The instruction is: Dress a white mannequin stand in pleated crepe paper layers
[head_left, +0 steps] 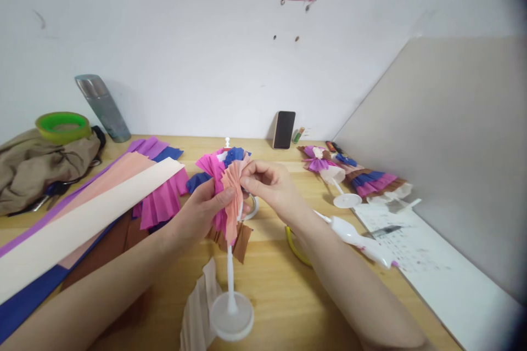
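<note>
In the middle of the view, a white stand with a thin stem and a round base (231, 315) is tilted toward me. Gathered pink crepe paper (212, 166) and blue crepe paper surround its upper end. My left hand (212, 203) is closed round this bundle, its thumb pressing a pleated peach crepe paper strip (231, 205) against it. The upper edge of the same peach strip is pinched between the thumb and fingers of my right hand (265, 181). Behind the hands lies a roll of tape (251, 207), partly hidden. A cream pleated piece (200, 307) rests beside the base.
Long crepe paper strips (94, 211) lie at left, near a cloth with a green tape roll (63, 126) and a leaning flask (102, 107). At right are a white glue gun (362, 238), paper-dressed stands (347, 200) and a written sheet (436, 269). A phone (284, 130) leans on the wall.
</note>
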A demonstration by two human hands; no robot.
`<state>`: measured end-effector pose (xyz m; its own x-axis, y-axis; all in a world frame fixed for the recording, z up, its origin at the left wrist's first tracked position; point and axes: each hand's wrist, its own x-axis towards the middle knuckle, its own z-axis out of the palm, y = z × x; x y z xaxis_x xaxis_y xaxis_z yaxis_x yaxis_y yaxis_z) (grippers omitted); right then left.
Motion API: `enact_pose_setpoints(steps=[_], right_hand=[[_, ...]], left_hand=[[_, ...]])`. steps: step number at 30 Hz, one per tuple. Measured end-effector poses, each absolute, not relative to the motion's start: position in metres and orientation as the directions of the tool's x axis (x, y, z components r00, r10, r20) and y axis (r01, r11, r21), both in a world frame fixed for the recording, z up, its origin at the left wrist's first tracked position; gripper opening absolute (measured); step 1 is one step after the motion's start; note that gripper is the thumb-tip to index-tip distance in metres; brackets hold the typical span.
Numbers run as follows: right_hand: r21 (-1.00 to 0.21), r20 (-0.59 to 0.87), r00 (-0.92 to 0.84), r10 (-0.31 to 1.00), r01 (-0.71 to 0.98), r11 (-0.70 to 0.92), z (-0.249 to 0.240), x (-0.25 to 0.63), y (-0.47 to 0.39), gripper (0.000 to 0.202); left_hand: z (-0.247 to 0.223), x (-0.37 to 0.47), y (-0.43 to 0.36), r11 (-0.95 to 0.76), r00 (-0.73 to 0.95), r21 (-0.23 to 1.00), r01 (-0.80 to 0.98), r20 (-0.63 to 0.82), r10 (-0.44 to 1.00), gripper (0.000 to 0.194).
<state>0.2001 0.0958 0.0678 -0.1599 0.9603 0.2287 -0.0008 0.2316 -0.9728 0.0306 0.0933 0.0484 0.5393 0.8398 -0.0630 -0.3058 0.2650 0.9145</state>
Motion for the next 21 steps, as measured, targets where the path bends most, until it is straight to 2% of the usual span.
enact_pose_setpoints(steps=[4,9,15,21], right_hand=[[-0.983,0.183,-0.206,0.961,-0.015,0.184,0.066,0.199,0.095,0.029],[-0.991,0.124,-0.115,0.986,-0.074,0.116,0.056,0.191,0.096,0.037],[-0.960,0.122,-0.163,0.979,-0.269,0.075,0.050,0.188,0.100,0.042],[-0.950,0.155,-0.178,0.972,-0.296,0.098,0.045,0.190,0.102,0.039]], left_hand=[[0.046,0.030,0.093,0.243,0.505,0.930,-0.277,-0.074,0.860,0.036],[0.043,0.033,0.092,0.212,0.496,0.934,-0.286,-0.044,0.867,0.032],[0.045,0.034,0.092,0.271,0.522,0.896,-0.352,-0.053,0.852,0.032],[0.046,0.030,0.095,0.366,0.608,0.863,-0.347,-0.090,0.789,0.032]])
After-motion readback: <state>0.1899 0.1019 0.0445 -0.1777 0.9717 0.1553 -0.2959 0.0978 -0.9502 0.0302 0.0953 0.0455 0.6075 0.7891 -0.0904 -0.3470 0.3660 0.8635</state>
